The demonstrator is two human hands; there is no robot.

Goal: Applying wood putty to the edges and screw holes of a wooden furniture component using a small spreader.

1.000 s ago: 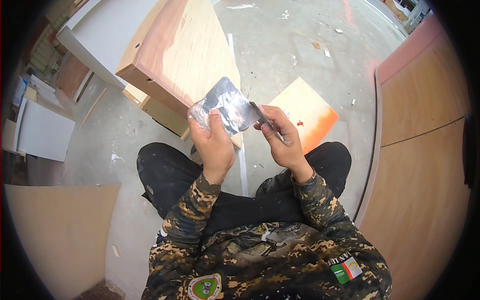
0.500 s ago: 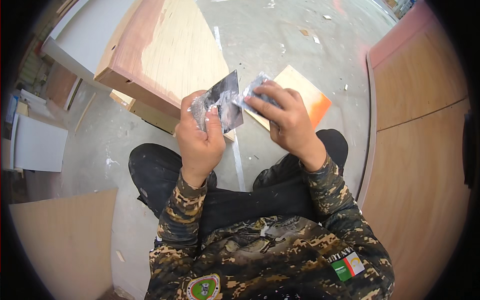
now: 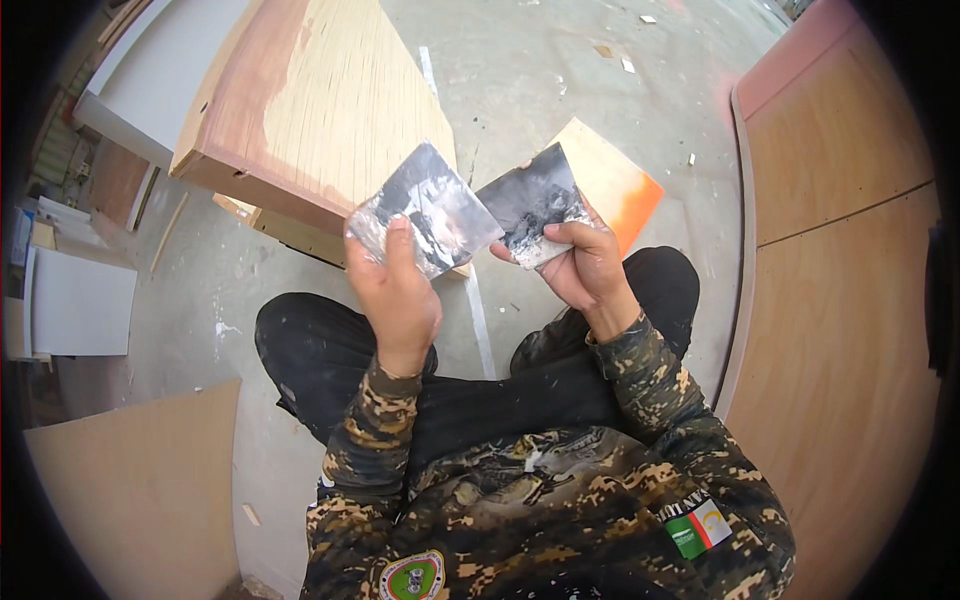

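My left hand [image 3: 398, 305] grips a thin, square, shiny grey putty scraper [image 3: 432, 195], its thumb pressed flat on the face. White putty is smeared over that scraper. My right hand [image 3: 592, 268] is closed on a second, darker square scraper [image 3: 535, 190], thumb in front and fingers behind. White and black smudges cover its lower corner near the thumb. The two scrapers are held up side by side over my lap, their near edges close together; I cannot tell whether they touch.
A plywood box [image 3: 350, 100] stands ahead on the left, close beyond my left hand. Behind my right hand lies a board with an orange-stained corner [image 3: 635, 205]. A long wooden panel [image 3: 830, 300] runs along the right. Another board [image 3: 140, 480] is at lower left.
My right hand has turned over, so its scraper now faces me with the thumb in front. The left scraper has tilted to show its full face. The two scrapers no longer overlap.
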